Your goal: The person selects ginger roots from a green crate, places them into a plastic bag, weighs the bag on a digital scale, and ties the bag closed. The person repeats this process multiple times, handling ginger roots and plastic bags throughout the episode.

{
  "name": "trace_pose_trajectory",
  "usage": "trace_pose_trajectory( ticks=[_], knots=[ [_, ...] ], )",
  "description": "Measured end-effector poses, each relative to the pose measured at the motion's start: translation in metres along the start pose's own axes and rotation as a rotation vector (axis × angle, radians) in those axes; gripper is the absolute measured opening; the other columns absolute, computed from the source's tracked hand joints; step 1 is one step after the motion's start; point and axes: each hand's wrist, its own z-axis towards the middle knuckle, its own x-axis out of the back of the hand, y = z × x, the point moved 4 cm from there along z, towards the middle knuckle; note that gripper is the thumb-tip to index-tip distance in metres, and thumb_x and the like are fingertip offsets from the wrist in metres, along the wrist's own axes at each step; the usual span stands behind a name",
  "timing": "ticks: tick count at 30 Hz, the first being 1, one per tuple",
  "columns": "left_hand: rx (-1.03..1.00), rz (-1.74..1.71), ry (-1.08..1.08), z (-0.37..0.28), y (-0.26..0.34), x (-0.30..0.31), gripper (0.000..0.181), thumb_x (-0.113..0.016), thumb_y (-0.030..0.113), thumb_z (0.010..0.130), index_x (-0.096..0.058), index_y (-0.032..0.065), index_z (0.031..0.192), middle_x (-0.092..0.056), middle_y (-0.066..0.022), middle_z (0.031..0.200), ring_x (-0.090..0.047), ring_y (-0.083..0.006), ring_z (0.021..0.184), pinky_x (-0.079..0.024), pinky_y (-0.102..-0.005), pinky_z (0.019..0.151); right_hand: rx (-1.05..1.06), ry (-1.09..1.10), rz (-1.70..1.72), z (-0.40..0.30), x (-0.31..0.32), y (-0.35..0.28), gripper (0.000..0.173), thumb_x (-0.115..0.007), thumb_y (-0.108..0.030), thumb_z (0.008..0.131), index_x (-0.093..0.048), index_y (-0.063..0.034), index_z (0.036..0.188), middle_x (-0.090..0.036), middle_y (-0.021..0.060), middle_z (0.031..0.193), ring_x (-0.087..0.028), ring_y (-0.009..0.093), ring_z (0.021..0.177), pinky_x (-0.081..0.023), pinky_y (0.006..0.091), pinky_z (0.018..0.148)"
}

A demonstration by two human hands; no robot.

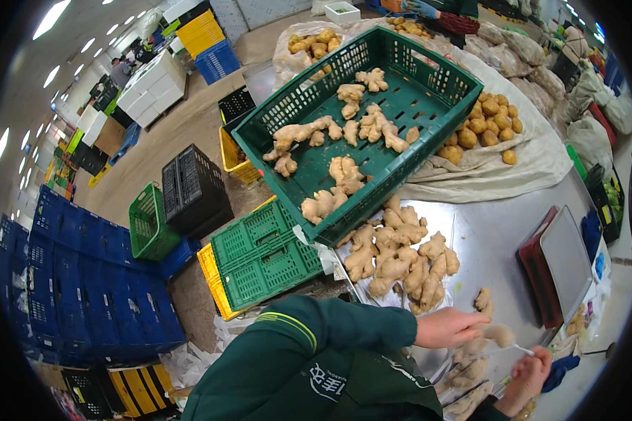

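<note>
My left hand (448, 327) reaches in from the left with its fingers stretched out. Its fingertips are at a blurred ginger root (497, 334); whether they grip it is unclear. My right hand (529, 374), at the lower right, pinches the whitish edge of a clear plastic bag (487, 351). More ginger pieces (470, 372) show in or under the bag. A small ginger root (483, 301) lies just beyond my left fingertips. A heap of ginger (400, 258) rests on the metal table (490, 226), left of my hands.
A green plastic crate (316, 231) with several ginger pieces (382, 126) stands tilted beyond the heap. A weighing scale (566, 258) is on the right. Potatoes (487, 123) lie on sacking (526, 173). Stacked green crates (266, 252) are at left. A gloved person (421, 8) stands at the far side.
</note>
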Motion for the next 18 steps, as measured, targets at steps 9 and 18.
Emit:
trace_pose_trajectory(
  ticks=[9,18],
  knots=[
    [0.309,0.943,0.479,-0.063,0.012,0.326,0.017,-0.055,0.017,0.083,-0.061,0.0035,0.09,-0.063,-0.0156,0.079,-0.063,-0.0298,0.072,-0.051,-0.0387,0.065,0.102,-0.288,-1.141,-0.035,0.024,-0.01,0.019,-0.051,-0.01,0.082,-0.062,-0.0003,0.093,-0.061,0.0163,0.076,-0.056,0.025,0.071,-0.045,0.0364,0.068],
    [0.673,1.58,0.328,-0.113,-0.101,0.469,0.032,-0.059,0.018,0.081,-0.052,0.0018,0.107,-0.058,-0.0183,0.106,-0.06,-0.0325,0.098,-0.051,-0.0421,0.077,-0.377,-0.709,-1.647,-0.061,0.022,0.06,0.026,-0.059,-0.027,0.079,-0.066,-0.0082,0.096,-0.065,0.0192,0.085,-0.062,0.036,0.082,-0.049,0.0434,0.072]
  ],
)
